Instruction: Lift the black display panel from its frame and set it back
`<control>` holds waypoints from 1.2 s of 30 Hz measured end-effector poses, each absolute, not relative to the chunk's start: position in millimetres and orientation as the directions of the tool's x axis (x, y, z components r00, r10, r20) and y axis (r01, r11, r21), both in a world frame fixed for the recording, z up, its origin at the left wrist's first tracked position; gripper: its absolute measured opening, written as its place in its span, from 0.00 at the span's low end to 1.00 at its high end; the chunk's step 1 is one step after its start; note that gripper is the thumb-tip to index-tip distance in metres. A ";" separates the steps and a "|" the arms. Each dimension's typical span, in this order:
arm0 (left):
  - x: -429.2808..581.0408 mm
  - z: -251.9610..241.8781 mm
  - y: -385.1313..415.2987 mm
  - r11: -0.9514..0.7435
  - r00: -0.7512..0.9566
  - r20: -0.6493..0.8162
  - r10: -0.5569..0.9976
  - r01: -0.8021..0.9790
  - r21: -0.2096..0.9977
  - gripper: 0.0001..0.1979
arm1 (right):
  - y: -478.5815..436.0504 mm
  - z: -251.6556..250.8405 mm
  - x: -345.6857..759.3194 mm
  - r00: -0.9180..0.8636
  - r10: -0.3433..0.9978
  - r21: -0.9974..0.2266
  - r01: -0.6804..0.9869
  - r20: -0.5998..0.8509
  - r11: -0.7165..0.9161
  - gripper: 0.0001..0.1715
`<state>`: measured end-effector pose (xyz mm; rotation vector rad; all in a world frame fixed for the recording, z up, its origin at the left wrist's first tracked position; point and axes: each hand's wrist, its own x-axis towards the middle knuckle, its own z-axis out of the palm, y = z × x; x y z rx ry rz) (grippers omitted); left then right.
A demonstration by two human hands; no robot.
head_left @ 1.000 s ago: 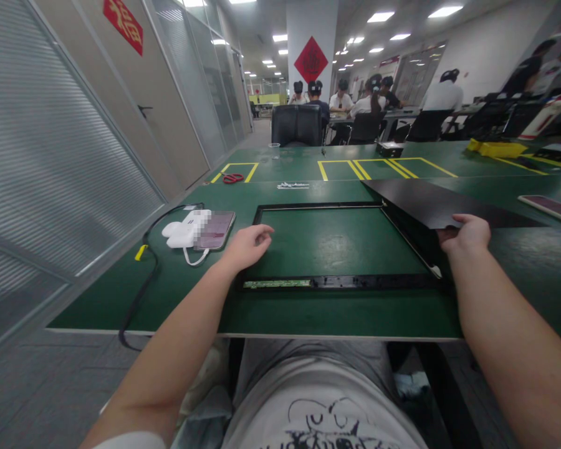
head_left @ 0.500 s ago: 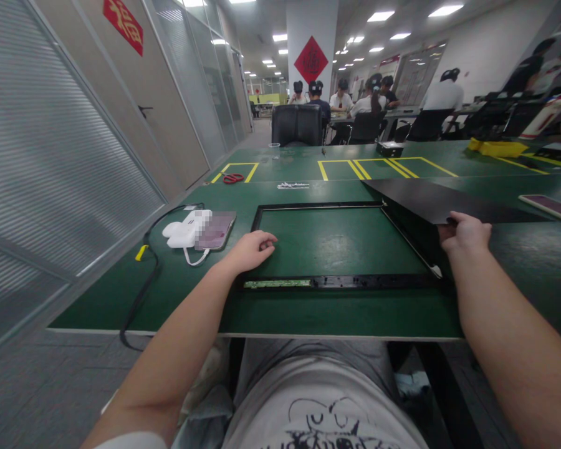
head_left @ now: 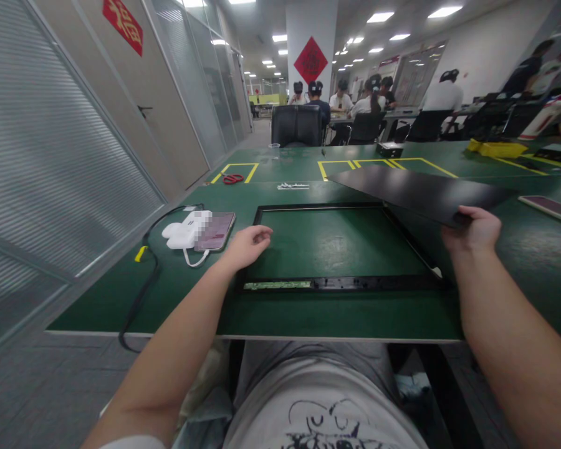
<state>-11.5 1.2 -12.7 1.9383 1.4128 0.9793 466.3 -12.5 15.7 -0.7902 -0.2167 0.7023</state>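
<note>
A black rectangular frame (head_left: 374, 284), like a screen bezel, lies flat before me with a green circuit strip (head_left: 278, 285) along its near bar. Over the frame's left side is my left hand (head_left: 247, 247), fingers curled together. It covers part of that bar, and whether it grips the bar is hidden. My right hand (head_left: 477, 234) pinches the near edge of a thin black panel (head_left: 416, 190), thumb on top. The panel is held tilted above the frame's far right corner and beyond its right side. A small pale piece (head_left: 436, 272) shows at the frame's near right corner.
To the left lie a phone (head_left: 219, 229), a white device (head_left: 187, 231) and a black cable (head_left: 155, 268). Beyond the frame are red scissors (head_left: 232, 179) and small white pieces (head_left: 293, 186). Another phone (head_left: 551, 209) lies right. Several people sit farther back.
My right hand has moved slightly right and tilted the panel, whose far corner has swung left and up. My left hand has shifted a little left and up. The frame stays put.
</note>
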 end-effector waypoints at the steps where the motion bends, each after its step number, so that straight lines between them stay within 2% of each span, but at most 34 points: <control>1: -11.6 -12.1 2.1 -0.270 0.139 0.232 0.963 0.521 0.809 0.11 | -14.5 16.1 465.2 0.734 0.678 -0.683 -0.518 -0.045 0.515 0.21; 5: -11.6 -9.6 6.3 -0.152 -0.033 0.166 0.986 0.267 0.952 0.14 | -22.2 16.0 463.2 0.687 0.725 -0.677 -0.562 -0.061 0.475 0.18; 10: -13.8 -3.3 9.7 -0.033 -0.207 0.022 0.978 -0.051 0.998 0.11 | -25.9 16.6 454.7 0.553 0.833 -0.734 -0.579 -0.035 0.353 0.22; 12: -15.8 0.5 9.7 0.032 -0.207 -0.064 0.976 -0.154 0.988 0.09 | -26.5 17.6 450.3 0.521 0.852 -0.766 -0.570 -0.055 0.299 0.24; 15: -18.8 6.3 8.4 0.152 -0.108 -0.183 0.977 -0.244 0.958 0.08 | -28.8 20.7 443.0 0.472 0.880 -0.812 -0.535 -0.057 0.234 0.25; 18: -20.5 10.9 6.9 0.225 -0.031 -0.243 0.969 -0.276 0.934 0.10 | -33.7 26.0 432.4 0.370 0.929 -0.850 -0.497 -0.029 0.172 0.27; 24: -24.7 13.6 9.4 0.166 -0.100 -0.194 0.976 -0.240 0.957 0.24 | -37.2 29.8 423.1 0.274 0.956 -0.914 -0.405 -0.102 0.018 0.26; 27: -29.7 12.0 12.7 0.137 -0.140 -0.172 0.975 -0.232 0.963 0.26 | -29.5 20.9 436.8 0.235 0.952 -0.923 -0.371 -0.198 -0.100 0.23; 31: -34.4 8.4 16.9 0.070 -0.177 -0.109 0.978 -0.209 0.975 0.30 | -15.0 3.9 458.9 0.201 0.924 -0.914 -0.316 -0.327 -0.255 0.12; 36: -36.4 1.8 21.9 0.015 -0.250 -0.045 0.967 -0.121 0.993 0.27 | -4.1 -7.1 472.1 0.245 0.904 -0.916 -0.290 -0.350 -0.276 0.17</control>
